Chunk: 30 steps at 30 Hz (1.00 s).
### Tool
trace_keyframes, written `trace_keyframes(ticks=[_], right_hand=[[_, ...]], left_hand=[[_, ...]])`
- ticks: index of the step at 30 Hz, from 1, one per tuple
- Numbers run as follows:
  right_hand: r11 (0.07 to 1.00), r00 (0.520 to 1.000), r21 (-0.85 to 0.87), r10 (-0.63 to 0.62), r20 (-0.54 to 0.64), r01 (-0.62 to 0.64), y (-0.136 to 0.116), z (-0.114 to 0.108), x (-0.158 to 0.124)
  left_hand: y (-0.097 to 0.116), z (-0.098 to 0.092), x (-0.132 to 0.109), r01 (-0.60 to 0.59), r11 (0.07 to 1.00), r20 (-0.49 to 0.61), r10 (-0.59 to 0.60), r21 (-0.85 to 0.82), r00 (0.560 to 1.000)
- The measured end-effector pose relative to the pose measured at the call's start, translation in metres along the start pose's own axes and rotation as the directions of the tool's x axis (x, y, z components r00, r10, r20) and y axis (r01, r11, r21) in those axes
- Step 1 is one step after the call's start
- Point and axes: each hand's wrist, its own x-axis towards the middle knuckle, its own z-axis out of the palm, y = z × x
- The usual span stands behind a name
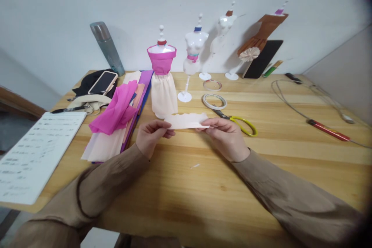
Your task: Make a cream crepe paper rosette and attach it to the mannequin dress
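Observation:
Both hands hold a pale cream paper strip (pixel 187 120) with a wavy upper edge, stretched between them above the wooden table (pixel 203 186). My left hand (pixel 151 135) pinches its left end, and my right hand (pixel 225 136) pinches its right end. Just behind the strip stands a small mannequin (pixel 162 81) in a pink top and cream skirt. Yellow-handled scissors (pixel 240 122) lie right beside my right hand.
Pink and cream tissue sheets (pixel 116 124) lie at left, with a printed sheet (pixel 31 155) at the table's edge. Tape rolls (pixel 214 100), three more mannequins (pixel 193 58), a flask (pixel 107 46), a phone (pixel 103 82) and a red-handled tool (pixel 328 130) with cable sit behind.

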Motion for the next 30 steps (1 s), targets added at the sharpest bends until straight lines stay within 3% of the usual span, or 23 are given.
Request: trace_keyframes(ticks=[5, 11, 25, 30], right_hand=[[0.997, 0.998, -0.058, -0.052, 0.028, 0.053, 0.0018, -0.0020, 0.0013], [0.954, 0.979, -0.226, -0.203, -0.001, 0.197, 0.0034, -0.0029, -0.0009], [0.969, 0.982, -0.162, -0.181, 0.056, 0.188, 0.0065, -0.0074, -0.0025], [0.954, 0.981, -0.240, -0.193, -0.028, 0.181, 0.0041, -0.0033, -0.0025]], left_hand=[[0.0006, 0.0005, 0.0009, -0.028, 0.999, 0.030, 0.029, -0.031, 0.999], [0.0009, 0.0030, -0.0015, -0.110, 0.993, -0.042, 0.112, 0.037, 0.993], [0.0001, 0.0010, -0.0004, -0.049, 0.999, -0.023, 0.049, -0.013, 0.999], [-0.0006, 0.0026, -0.0022, -0.096, 0.994, -0.054, 0.099, 0.058, 0.994]])
